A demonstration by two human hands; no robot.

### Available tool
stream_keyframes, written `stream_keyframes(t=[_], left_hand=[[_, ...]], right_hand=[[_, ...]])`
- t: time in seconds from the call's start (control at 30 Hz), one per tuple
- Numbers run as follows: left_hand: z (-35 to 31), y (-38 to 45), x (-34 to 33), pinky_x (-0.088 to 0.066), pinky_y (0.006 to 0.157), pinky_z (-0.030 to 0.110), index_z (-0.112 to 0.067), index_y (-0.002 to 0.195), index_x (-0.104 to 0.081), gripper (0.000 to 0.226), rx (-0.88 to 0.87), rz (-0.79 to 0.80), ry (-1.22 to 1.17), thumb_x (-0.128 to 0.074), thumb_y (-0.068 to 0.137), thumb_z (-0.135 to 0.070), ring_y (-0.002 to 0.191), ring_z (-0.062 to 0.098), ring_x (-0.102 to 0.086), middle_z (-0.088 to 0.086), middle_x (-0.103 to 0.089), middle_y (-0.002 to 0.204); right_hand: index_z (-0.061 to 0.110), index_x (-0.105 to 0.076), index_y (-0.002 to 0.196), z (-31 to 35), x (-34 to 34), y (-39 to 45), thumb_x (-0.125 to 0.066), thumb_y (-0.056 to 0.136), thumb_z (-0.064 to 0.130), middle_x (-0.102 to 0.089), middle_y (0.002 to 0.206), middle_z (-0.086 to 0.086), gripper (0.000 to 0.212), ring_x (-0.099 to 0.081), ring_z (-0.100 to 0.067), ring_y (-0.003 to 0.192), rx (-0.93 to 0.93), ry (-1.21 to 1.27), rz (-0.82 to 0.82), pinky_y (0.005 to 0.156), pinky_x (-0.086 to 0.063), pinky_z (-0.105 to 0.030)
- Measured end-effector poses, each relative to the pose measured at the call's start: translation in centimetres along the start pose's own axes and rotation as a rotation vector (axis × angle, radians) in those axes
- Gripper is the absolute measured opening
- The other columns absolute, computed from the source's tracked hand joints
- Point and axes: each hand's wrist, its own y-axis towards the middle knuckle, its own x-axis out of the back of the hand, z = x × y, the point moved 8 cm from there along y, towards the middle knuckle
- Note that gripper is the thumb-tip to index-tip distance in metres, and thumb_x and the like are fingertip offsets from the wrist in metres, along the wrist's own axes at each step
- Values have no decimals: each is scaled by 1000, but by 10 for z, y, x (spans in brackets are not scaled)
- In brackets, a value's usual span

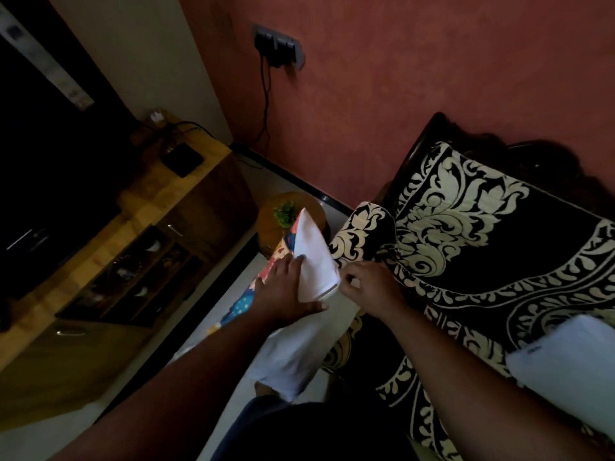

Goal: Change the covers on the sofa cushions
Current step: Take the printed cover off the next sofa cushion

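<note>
A white cushion [312, 257] stands on end in front of me, partly inside a colourful printed cover [246, 301] that shows along its left side. My left hand [286, 291] lies flat against the cushion with fingers straight, thumb along the lower edge. My right hand [369, 287] has its fingers curled at the cushion's right corner, pinching the fabric edge there. A second white cushion [572, 364] lies on the sofa at the right.
The sofa [482, 247] with a black and cream patterned throw fills the right side. A round wooden stool [293, 211] with a small green plant stands beyond the cushion. A wooden TV unit [109, 261] runs along the left. A cable hangs from a wall socket [278, 44].
</note>
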Motion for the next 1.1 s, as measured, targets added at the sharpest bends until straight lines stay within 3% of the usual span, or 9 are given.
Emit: stream_keyframes(t=[0.17,0.27,0.5,0.63,0.73,0.83,0.93,1.03,1.1], left_hand=[[-27,16,-7,-48,97,46,-30,138,-52,52,-60,-118,143,-58,90,-48,128,29,-49,2,-52,143],[-27,19,-7,-53,83,36,-31,111,-70,44,-208,-107,128,-41,93,-59,106,24,-64,-2,-70,110],[-26,9,26,-48,74,31,-19,102,-70,29,-201,-113,-486,-49,99,-40,89,17,-67,-4,-71,95],[-10,8,19,-52,86,34,-17,100,-74,24,123,-87,-1239,-52,105,-26,87,14,-69,0,-77,94],[-3,10,10,-56,90,40,-13,111,-73,26,308,-124,-1415,-54,104,-31,95,26,-72,11,-76,105],[2,14,-3,-60,85,40,-10,118,-67,30,439,-149,-1545,-48,106,-30,94,28,-73,15,-75,107],[1,16,-9,-53,100,48,-15,122,-66,32,415,-118,-1594,-47,105,-35,111,33,-68,14,-72,118],[10,14,-4,-57,86,34,-18,118,-67,29,423,-226,-1543,-45,107,-34,105,24,-68,9,-72,115],[16,14,1,-56,79,30,-16,120,-67,33,362,-292,-1465,-45,107,-38,100,20,-70,7,-72,111]], right_hand=[[24,-62,74,13,-7,-13,-59,76,36,-66,74,7,12,-61,-15,73,13,-58,-19,69,-45,-34],[23,-60,73,-1,0,-10,-58,78,36,-65,73,6,14,-62,-18,73,-37,-111,-53,68,-48,-37],[19,-62,81,-35,22,30,-55,87,33,-66,80,-3,17,-63,-29,70,-147,-166,-92,58,-46,-34],[20,-63,89,-49,22,54,-59,91,28,-69,91,-6,9,-66,-33,79,-323,-208,-68,61,-37,-31],[20,-64,95,-31,18,51,-61,89,27,-67,96,-5,10,-65,-31,86,-334,-106,-158,65,-45,-34],[16,-60,106,17,6,22,-59,90,34,-63,105,-7,24,-59,-28,95,-160,22,-256,76,-49,-40],[13,-50,127,31,-27,-12,-62,87,46,-53,127,-13,53,-53,-33,114,-296,41,-203,89,-50,-45],[20,-23,154,15,-62,-36,-58,74,76,-25,157,-12,103,-30,-32,142,-532,4,45,106,-43,-50],[30,-6,159,7,-79,-46,-65,77,73,-8,164,-9,109,-16,-30,150,-552,-65,243,114,-34,-50]])
